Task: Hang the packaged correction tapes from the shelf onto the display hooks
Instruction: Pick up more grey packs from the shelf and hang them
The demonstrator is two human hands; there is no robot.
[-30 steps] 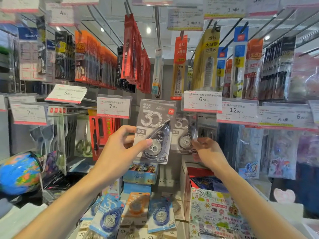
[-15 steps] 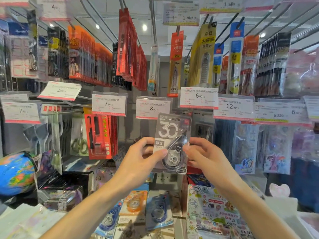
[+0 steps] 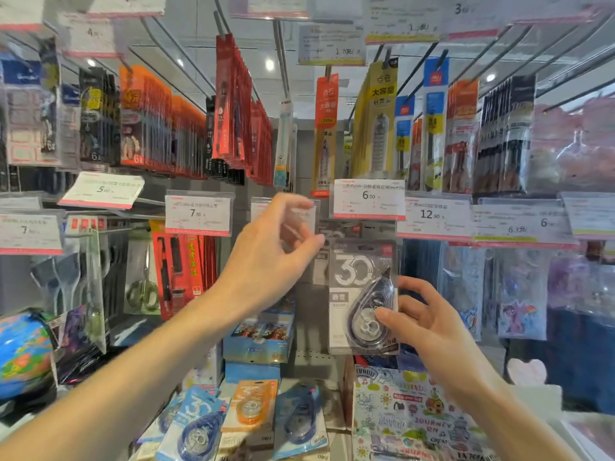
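Your right hand [image 3: 429, 322] holds the grey correction tape pack [image 3: 363, 296] upright, thumb on the clear blister at front, other fingers curled round the pack's right edge. Pack sits just below the 6.00 price tag [image 3: 367, 198], a bit lower-right of it. Behind the pack, right under that tag, another grey pack [image 3: 336, 232] shows, partly hidden. Your left hand [image 3: 266, 257] is raised to the left of the 6.00 tag, fingers bent toward thumb at a clear tag holder [image 3: 301, 212]; it's blurred, so can't tell if it's pinching anything. Well below the tag, on the shelf, lie more packs: a blue one [image 3: 196, 424], an orange one [image 3: 251, 405], a dark blue one [image 3: 301, 417]. Far left of the tag, a 7.90 tag [image 3: 198, 214]; bottom left, a globe [image 3: 23, 356].
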